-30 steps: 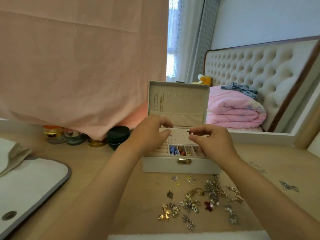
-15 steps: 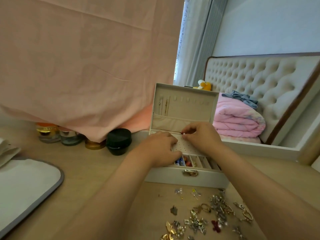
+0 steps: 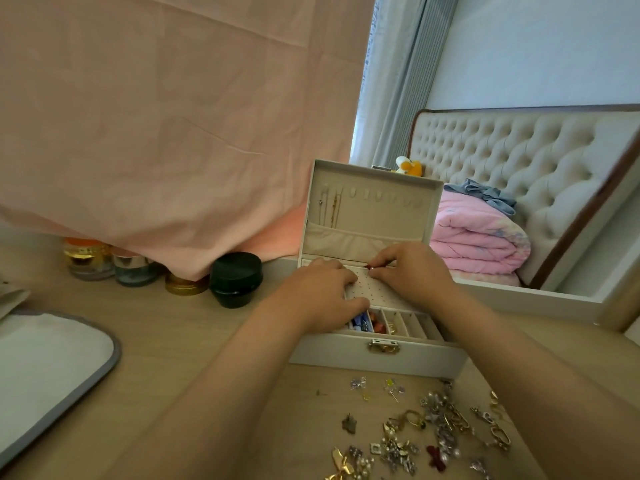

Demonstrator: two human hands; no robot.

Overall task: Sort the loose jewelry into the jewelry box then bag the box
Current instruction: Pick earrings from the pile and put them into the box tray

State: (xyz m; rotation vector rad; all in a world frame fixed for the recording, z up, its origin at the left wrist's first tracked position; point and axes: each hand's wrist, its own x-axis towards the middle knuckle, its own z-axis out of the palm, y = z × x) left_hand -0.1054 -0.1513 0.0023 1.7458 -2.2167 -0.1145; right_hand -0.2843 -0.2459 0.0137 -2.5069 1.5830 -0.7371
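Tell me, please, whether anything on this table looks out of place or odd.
Only the loose jewelry scattered on the table in front of the open jewelry box looks untidy; nothing appears spilled or damaged.

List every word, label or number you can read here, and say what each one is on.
No text here can be read.
The gold band on the orange-lidded jar may carry print, but it is too blurred to read.
No lettering shows on the jewelry box.
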